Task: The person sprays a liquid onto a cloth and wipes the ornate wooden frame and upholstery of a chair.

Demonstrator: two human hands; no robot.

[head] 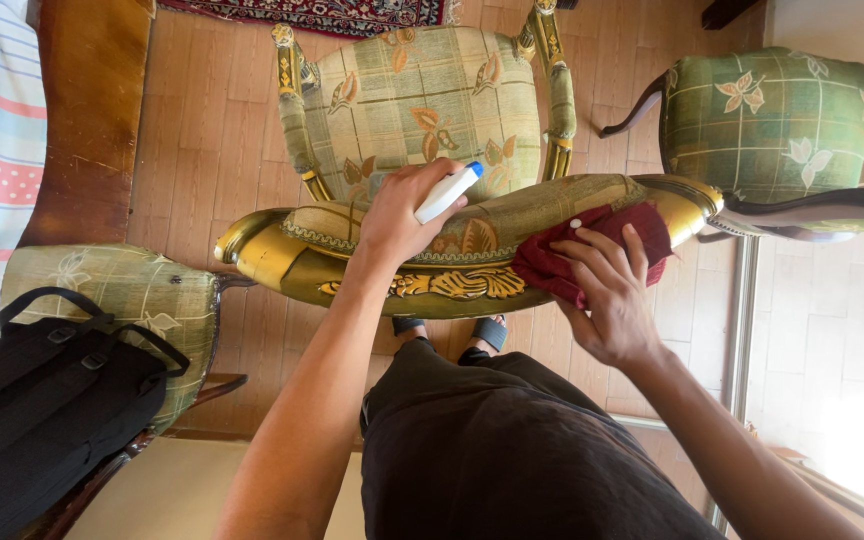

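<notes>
While left hand [392, 215] grips white spray bottle [447, 192], nozzle aimed at chair [372, 265] top rail, right hand [607, 290], fingers spread, presses red cloth [562, 262] flat on rail's right end for max contact.

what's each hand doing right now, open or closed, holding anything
Left hand: closed around a white spray bottle.
Right hand: fingers spread open, pressing a dark red cloth against the chair's backrest.

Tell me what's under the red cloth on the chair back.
The red cloth lies on the gilded top rail of the armchair, pressed by the right hand. The rail surface beneath it is hidden. The left hand holds a white spray bottle nearby.
</notes>
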